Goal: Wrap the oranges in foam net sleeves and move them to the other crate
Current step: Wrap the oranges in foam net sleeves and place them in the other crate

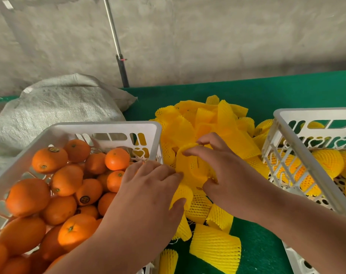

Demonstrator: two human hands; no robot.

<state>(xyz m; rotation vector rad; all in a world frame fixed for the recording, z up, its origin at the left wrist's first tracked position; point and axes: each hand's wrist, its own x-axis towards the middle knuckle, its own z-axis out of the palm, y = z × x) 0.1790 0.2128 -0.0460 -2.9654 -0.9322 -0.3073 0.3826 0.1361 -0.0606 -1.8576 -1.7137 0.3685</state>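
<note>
Taking the heap of loose foam net sleeves [205, 123] in the middle as the landmark: to its left, touching the heap's edge, stands the white crate [108, 126] of bare oranges [27, 196], heaped high, several with dark round stickers. It sits right beside the sleeves, presumably so that fruit and wrapping are both within one short reach.

Over the near side of the heap, the left hand [146, 192] lies with fingers fairly straight, fingertips pressing the near edge of one yellow sleeve [193, 167] and thumb resting on the netting below; it seems to steady the sleeve rather than grip it. The right hand [223, 171] pinches the same sleeve, forefinger hooked over its upper rim and thumb at its lower side, apparently spreading the mouth wide for an orange (none is in either hand yet).

To the right of the heap, just beside it, the second white crate [298, 143] holds the oranges already sleeved [328, 161], and still has room.

All of this rests on a green cloth-covered table [267, 89]. Behind and left of the heap a pale woven sack [65, 107] slumps; beyond it a metal pole [116, 44] leans against a rough grey wall [207, 36].
</note>
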